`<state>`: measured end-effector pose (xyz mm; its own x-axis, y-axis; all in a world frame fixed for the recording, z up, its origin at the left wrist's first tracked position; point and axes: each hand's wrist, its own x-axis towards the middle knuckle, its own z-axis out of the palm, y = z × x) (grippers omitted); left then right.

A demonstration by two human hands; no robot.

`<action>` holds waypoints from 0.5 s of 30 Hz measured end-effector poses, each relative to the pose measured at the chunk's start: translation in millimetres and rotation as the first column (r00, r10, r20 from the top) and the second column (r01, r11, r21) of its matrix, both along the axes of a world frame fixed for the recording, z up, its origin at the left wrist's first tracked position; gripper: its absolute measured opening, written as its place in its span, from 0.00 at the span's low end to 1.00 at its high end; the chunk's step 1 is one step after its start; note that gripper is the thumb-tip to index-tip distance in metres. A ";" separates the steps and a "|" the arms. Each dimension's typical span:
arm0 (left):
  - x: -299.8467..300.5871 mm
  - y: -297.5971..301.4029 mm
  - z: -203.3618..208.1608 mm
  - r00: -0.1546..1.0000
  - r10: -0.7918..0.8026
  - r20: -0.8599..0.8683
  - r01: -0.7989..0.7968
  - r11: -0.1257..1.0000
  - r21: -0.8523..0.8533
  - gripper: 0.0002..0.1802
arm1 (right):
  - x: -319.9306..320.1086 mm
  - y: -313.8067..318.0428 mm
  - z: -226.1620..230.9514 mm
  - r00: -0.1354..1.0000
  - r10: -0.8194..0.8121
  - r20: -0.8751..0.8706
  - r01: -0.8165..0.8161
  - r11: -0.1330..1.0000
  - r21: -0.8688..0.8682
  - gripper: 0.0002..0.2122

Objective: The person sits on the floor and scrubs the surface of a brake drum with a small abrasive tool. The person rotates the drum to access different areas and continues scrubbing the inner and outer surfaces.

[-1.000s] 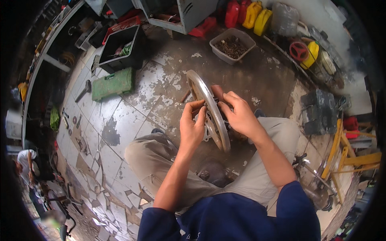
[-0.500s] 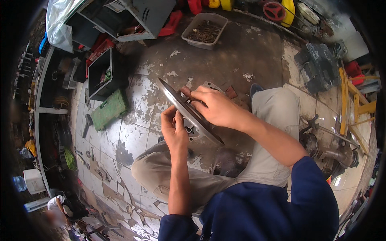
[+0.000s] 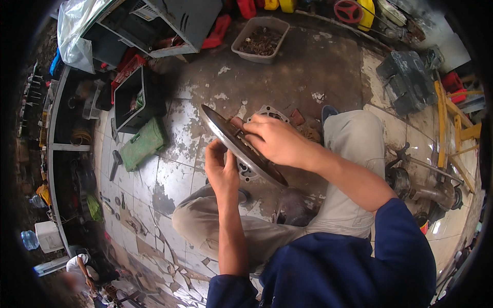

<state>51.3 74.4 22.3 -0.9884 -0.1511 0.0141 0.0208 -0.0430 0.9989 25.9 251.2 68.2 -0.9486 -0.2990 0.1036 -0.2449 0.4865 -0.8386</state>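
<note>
A round, worn metal disc (image 3: 210, 117) stands tilted above my crossed legs, its dark inner face turned partly up. My left hand (image 3: 222, 167) grips its near-left rim, thumb and fingers closed on the edge. Against the inner face my right hand (image 3: 275, 138) presses with curled fingers. A reddish-brown scrap, apparently sandpaper (image 3: 238, 123), pokes out from under those fingertips. Below and behind the disc lies a grey metal plate with holes (image 3: 270, 111), partly hidden by the disc and my right hand. Another reddish-brown scrap (image 3: 297, 117) rests beside that plate.
A plastic tub of small metal parts (image 3: 261, 42) sits ahead. To the left are a black bin (image 3: 134, 102), a green case (image 3: 145, 143) and a hammer (image 3: 115, 165). A dark toolbox (image 3: 405, 82) and an axle-like metal part (image 3: 421, 190) lie right. Another person (image 3: 79, 267) is at the lower left.
The disc has tipped slightly, so more of its inner face shows. My right hand has shifted a little on it; my left hand still holds the rim.
</note>
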 end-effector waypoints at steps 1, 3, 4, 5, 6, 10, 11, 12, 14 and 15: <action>-0.3 -0.5 -0.1 1.000 0.001 0.009 -0.001 1.000 0.006 0.12 | 2.9 -1.1 3.2 1.000 -0.007 -0.004 0.007 1.000 -0.025 0.13; -0.7 0.0 -1.3 1.000 0.008 -0.007 -0.008 0.999 0.036 0.11 | 3.4 -2.8 2.8 1.000 0.000 -0.016 -0.001 0.999 -0.046 0.13; -0.6 -0.1 -1.6 1.000 0.012 -0.014 -0.011 0.999 0.051 0.11 | 0.7 -1.6 -0.5 1.000 0.008 -0.027 -0.009 0.999 -0.042 0.13; -0.4 -0.2 -1.2 1.000 0.017 -0.005 -0.017 0.999 0.037 0.11 | -1.4 -0.4 -1.2 0.999 0.014 -0.041 -0.016 0.999 -0.037 0.13; 0.2 -0.4 -0.5 1.000 0.022 0.003 -0.023 0.999 0.024 0.11 | -0.4 -0.7 0.1 1.000 0.019 -0.018 -0.019 0.999 -0.034 0.13; -1.2 -1.5 -6.7 0.999 0.024 -0.041 -0.021 0.998 0.051 0.11 | -0.4 -1.2 3.8 1.000 0.027 -0.001 -0.027 0.998 -0.062 0.13; -1.7 0.0 -6.3 0.999 0.024 -0.033 -0.023 0.999 0.038 0.11 | -1.5 0.8 2.0 1.000 0.022 -0.014 -0.023 0.997 -0.074 0.13; -2.0 1.2 -4.7 0.999 0.025 -0.026 -0.024 0.999 0.025 0.11 | -1.4 0.8 0.1 1.000 0.022 -0.010 -0.023 0.998 -0.065 0.13; -1.5 3.7 -0.7 1.000 0.012 0.000 -0.012 1.000 0.027 0.10 | -0.2 -0.5 -2.4 1.000 0.021 0.003 -0.021 0.999 -0.038 0.14; -0.3 3.2 2.5 1.000 -0.001 0.019 0.000 0.999 0.042 0.10 | 0.8 -0.1 -0.7 1.000 0.022 0.016 -0.022 0.999 -0.033 0.14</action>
